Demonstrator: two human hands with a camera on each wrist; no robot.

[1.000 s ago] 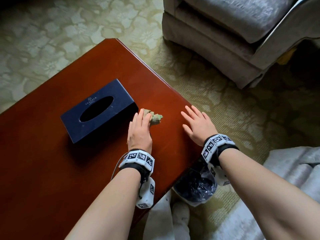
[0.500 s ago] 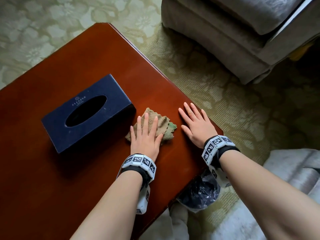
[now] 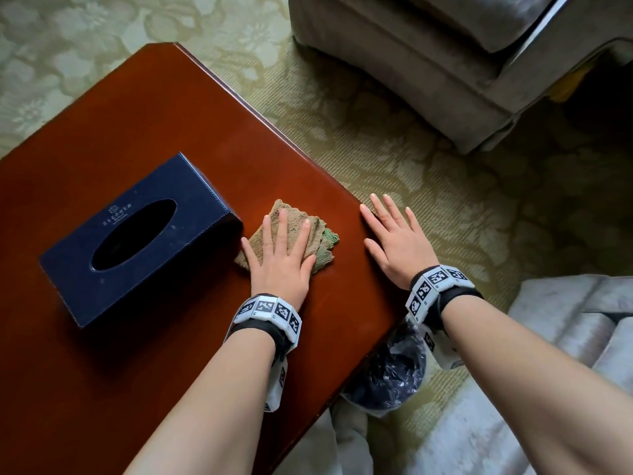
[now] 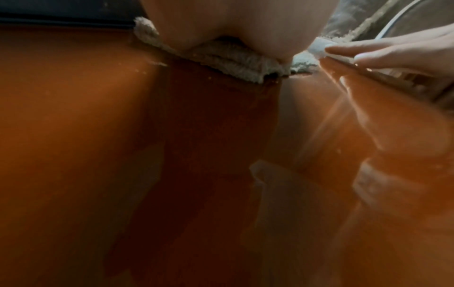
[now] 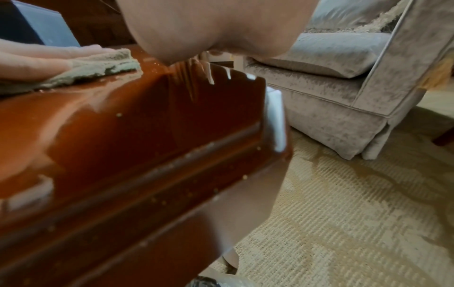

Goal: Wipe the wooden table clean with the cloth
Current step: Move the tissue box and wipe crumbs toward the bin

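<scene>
A brown-green cloth (image 3: pixel 318 234) lies on the glossy red-brown wooden table (image 3: pixel 164 132), just right of a tissue box. My left hand (image 3: pixel 279 258) presses flat on the cloth with straight, spread fingers. In the left wrist view the cloth (image 4: pixel 228 58) bunches under the palm. My right hand (image 3: pixel 394 241) lies flat on the table's right edge, fingers straight, holding nothing. The right wrist view shows the cloth (image 5: pixel 98 66) under the left hand's fingers (image 5: pixel 49 56) and the table's edge (image 5: pixel 172 155).
A dark blue tissue box (image 3: pixel 137 234) stands on the table left of the cloth. A grey armchair (image 3: pixel 462 63) sits beyond on the patterned carpet (image 3: pixel 445 186). A bin with a black liner (image 3: pixel 387 378) is under the table's near corner, beside pale fabric (image 3: pixel 565 337).
The left hand slid back toward me with the cloth, which spread out from a small wad to a flat patch under the palm. The right hand stayed on the table edge.
</scene>
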